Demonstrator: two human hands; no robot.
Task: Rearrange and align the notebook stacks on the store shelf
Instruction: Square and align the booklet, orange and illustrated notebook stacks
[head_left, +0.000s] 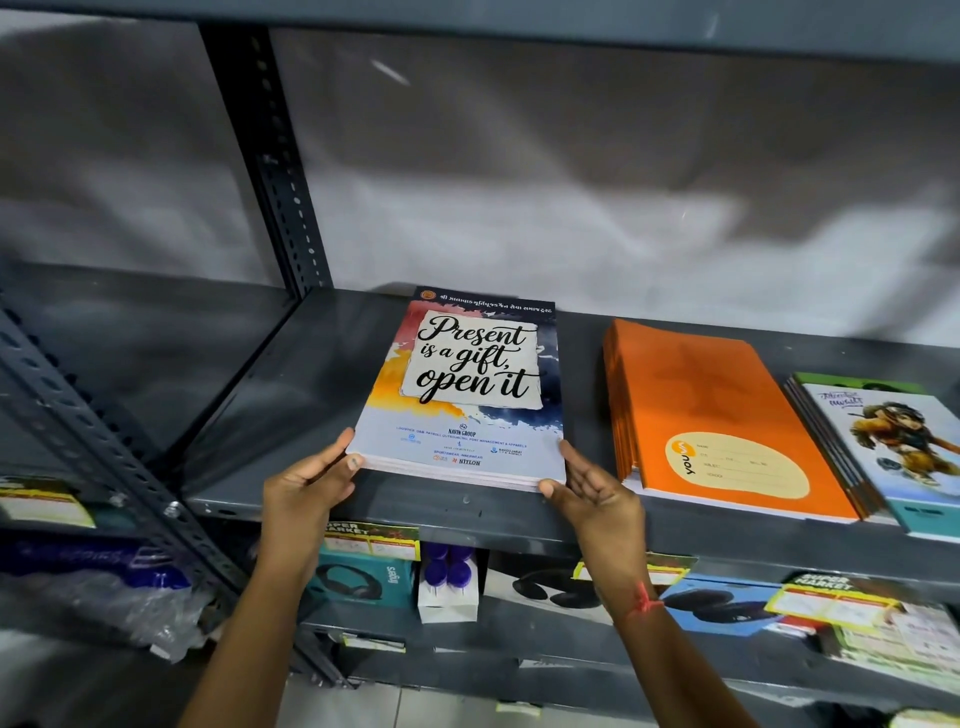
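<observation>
Hands: left hand and right hand, each grip pinching a near corner of the "Present is a gift" stack at the shelf front edge, should square it parallel to the orange stack.

Dim even light, soft shadows on rear wall, blurred and bent edges
</observation>
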